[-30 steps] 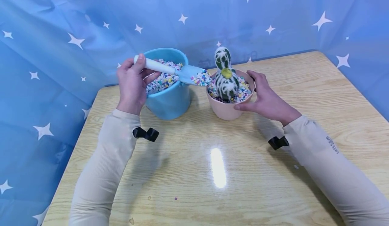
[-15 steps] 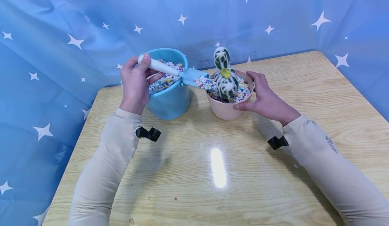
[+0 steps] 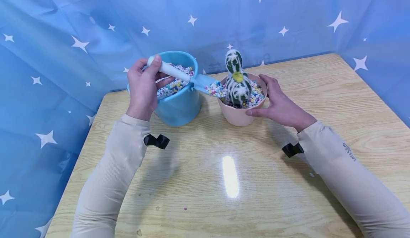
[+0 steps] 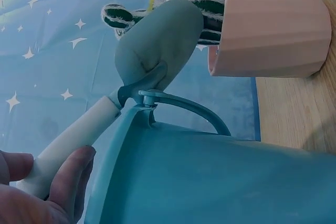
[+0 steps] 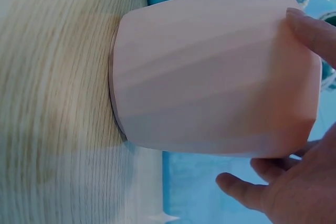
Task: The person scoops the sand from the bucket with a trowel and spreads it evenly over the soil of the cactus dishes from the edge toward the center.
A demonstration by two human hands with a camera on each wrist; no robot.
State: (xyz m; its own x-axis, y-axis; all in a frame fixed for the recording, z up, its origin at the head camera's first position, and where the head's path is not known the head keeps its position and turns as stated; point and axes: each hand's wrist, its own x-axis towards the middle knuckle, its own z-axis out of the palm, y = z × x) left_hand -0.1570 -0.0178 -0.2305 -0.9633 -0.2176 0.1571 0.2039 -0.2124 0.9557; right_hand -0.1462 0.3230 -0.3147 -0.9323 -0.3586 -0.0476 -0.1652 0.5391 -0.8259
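My left hand [image 3: 142, 88] pinches the white handle of a small trowel [image 3: 174, 71] between thumb and fingers. The trowel's light blue blade slopes down to the right, carrying coloured pebbles [image 3: 215, 89] at its tip, which overlaps the left rim of a pink flower pot [image 3: 237, 117]. In that pot a furry green-and-white cactus [image 3: 239, 90] with a yellow flower stands among more pebbles. My right hand [image 3: 280, 104] grips the pot's right side, thumb at the front and fingers behind. The left wrist view shows the underside of the trowel blade [image 4: 157, 40].
A blue bucket [image 3: 179, 108] part-filled with coloured pebbles stands left of the pot, below the trowel handle; its handle [image 4: 194, 106] shows in the left wrist view. Both stand on a wooden table [image 3: 198, 167], with a blue star-patterned cloth [image 3: 208, 3] behind. One pebble [image 3: 185, 209] lies near the front.
My left hand has moved the trowel slightly right, its tip now lower and over the pot's rim. Pebbles on the blade have shifted towards the pot. My right hand stays on the pot.
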